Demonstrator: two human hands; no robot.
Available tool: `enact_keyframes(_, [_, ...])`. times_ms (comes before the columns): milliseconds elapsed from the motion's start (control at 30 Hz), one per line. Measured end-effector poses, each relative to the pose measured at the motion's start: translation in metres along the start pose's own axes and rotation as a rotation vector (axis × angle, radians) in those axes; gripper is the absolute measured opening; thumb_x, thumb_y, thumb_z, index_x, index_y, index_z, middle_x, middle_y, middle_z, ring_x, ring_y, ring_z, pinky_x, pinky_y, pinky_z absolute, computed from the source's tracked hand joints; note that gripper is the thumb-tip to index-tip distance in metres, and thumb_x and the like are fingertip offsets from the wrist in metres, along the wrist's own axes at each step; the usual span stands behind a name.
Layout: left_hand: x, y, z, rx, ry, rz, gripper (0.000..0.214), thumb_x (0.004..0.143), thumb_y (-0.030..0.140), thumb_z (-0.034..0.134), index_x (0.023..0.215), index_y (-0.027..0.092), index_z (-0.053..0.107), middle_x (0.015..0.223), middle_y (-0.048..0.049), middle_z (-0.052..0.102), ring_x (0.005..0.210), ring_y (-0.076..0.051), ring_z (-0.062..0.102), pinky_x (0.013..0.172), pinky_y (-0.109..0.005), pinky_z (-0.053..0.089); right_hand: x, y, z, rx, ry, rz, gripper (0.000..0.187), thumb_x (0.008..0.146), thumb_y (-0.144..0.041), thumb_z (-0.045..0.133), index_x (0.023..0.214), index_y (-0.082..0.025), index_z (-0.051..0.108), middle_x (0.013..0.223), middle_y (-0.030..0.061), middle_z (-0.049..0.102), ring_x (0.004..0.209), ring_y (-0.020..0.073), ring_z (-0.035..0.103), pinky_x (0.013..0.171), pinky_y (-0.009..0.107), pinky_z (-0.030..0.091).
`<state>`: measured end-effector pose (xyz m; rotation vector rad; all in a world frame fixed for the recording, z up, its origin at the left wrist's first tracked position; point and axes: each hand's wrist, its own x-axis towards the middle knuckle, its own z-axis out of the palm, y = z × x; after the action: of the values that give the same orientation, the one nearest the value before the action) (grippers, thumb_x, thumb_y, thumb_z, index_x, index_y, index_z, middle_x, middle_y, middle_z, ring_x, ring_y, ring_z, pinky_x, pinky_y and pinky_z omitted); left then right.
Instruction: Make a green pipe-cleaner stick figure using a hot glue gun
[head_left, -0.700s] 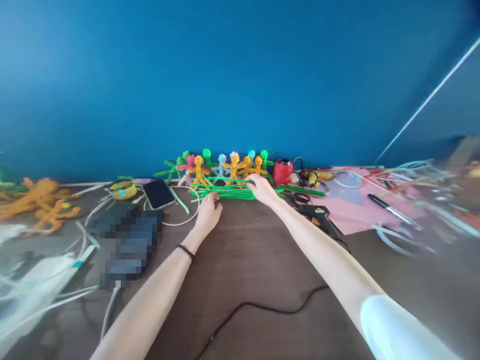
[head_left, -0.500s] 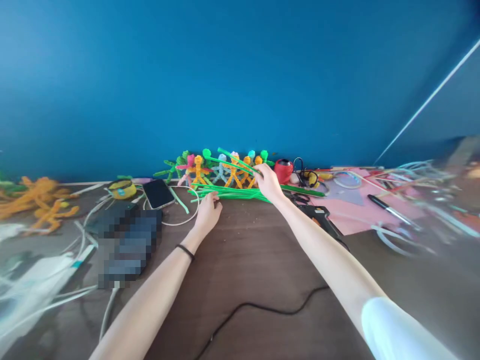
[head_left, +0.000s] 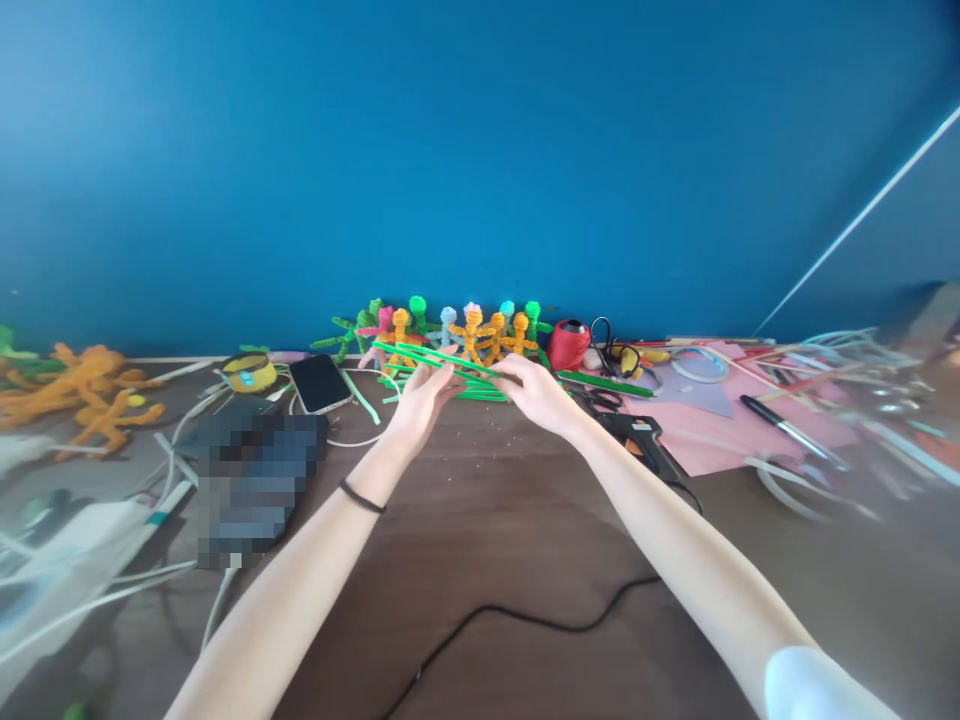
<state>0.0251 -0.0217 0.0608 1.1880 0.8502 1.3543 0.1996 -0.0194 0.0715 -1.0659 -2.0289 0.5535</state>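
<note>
My right hand pinches a couple of green pipe cleaners lifted off the table; they stretch left across my left hand. My left hand is raised beneath them, its fingers curled up against the stems. More green pipe cleaners lie in a pile on the brown table just behind both hands. A row of small pipe-cleaner figures, orange, green, pink and pale blue, stands against the blue wall beyond the pile.
A phone lies left of the pile, with a yellow tape roll and orange pipe-cleaner shapes further left. A black glue gun with its cord, a red cup, scissors and pink paper with a marker lie right.
My right hand picked green pipe cleaners out of the pile, lifted them, then drew them back toward me. My left hand rose from the table's pile to meet them.
</note>
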Motion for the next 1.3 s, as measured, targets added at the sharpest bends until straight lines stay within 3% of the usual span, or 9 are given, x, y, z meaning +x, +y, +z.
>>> enact_keyframes(167, [-0.009,0.015,0.009,-0.145,-0.093,-0.098,0.033,0.081,0.037,0.054,0.103,0.015,0.064,0.1,-0.0096,0.069,0.089,-0.022,0.065,0.086,-0.04,0.046,-0.01,-0.009,-0.005,0.039,-0.146,0.108,0.021,0.086,-0.025,0.044,0.077,-0.014,0.059,0.068,0.0003,0.055,0.058,0.0104,0.048,0.06,0.024,0.037])
enact_keyframes(267, [-0.01,0.01,0.008,-0.125,-0.158,-0.09,0.034,0.082,0.038,0.055,0.106,0.016,0.066,0.104,-0.0101,0.069,0.1,-0.024,0.061,0.092,-0.04,0.042,-0.012,-0.011,-0.009,0.088,-0.203,0.139,0.028,0.087,-0.029,0.04,0.069,-0.015,0.056,0.059,-0.0014,0.053,0.051,0.0092,0.046,0.055,0.022,0.035])
enact_keyframes(467, [-0.009,-0.001,0.007,-0.087,-0.23,-0.087,0.035,0.081,0.041,0.056,0.109,0.021,0.066,0.115,-0.0083,0.065,0.111,-0.025,0.055,0.097,-0.039,0.037,-0.014,-0.01,-0.009,0.134,-0.281,0.118,0.025,0.088,-0.029,0.039,0.073,-0.016,0.055,0.067,0.0006,0.061,0.052,0.0094,0.049,0.055,0.022,0.038])
enact_keyframes(833, [-0.009,-0.003,0.003,-0.072,-0.308,-0.12,0.037,0.083,0.042,0.052,0.112,0.024,0.064,0.117,-0.0076,0.064,0.107,-0.024,0.057,0.094,-0.039,0.038,-0.015,-0.008,-0.013,0.066,-0.294,0.117,0.03,0.087,-0.028,0.039,0.061,-0.016,0.05,0.061,0.0002,0.056,0.054,0.0104,0.048,0.058,0.024,0.036])
enact_keyframes(1300, [-0.01,-0.002,0.001,-0.041,-0.319,-0.165,0.038,0.082,0.043,0.054,0.112,0.023,0.065,0.113,-0.0085,0.066,0.106,-0.024,0.057,0.093,-0.039,0.038,-0.016,-0.012,-0.015,0.052,-0.278,0.145,0.023,0.085,-0.026,0.043,0.073,-0.016,0.06,0.061,-0.0007,0.053,0.055,0.0101,0.045,0.057,0.024,0.033])
